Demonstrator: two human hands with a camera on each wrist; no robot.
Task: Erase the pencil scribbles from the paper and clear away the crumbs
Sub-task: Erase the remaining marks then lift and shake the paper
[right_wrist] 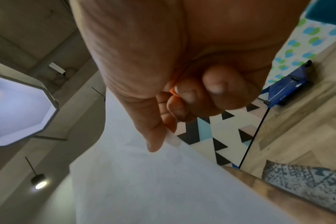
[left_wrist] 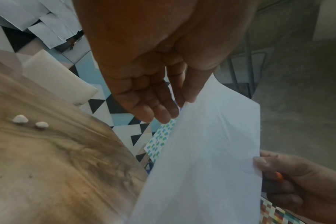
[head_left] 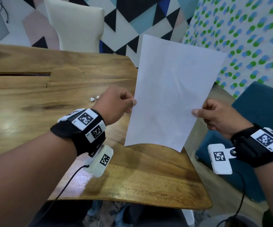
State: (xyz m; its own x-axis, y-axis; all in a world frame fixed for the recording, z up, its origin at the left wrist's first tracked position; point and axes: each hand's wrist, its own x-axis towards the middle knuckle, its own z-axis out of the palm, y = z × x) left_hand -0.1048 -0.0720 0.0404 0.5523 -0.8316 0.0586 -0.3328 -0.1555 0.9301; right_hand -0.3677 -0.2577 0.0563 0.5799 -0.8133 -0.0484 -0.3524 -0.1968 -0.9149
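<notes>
The paper (head_left: 173,89) hangs in the air, tilted over the right edge of the wooden worktop (head_left: 34,99). The left hand (head_left: 114,104) pinches its left edge; the right hand (head_left: 217,115) pinches its right edge, with something orange tucked under its curled fingers (right_wrist: 211,89). Two small white lumps (head_left: 94,98) lie on the worktop beside the left hand.

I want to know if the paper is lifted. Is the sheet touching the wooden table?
Apart. In the head view the paper hangs between the left hand and right hand, its lower edge above the table.
</notes>
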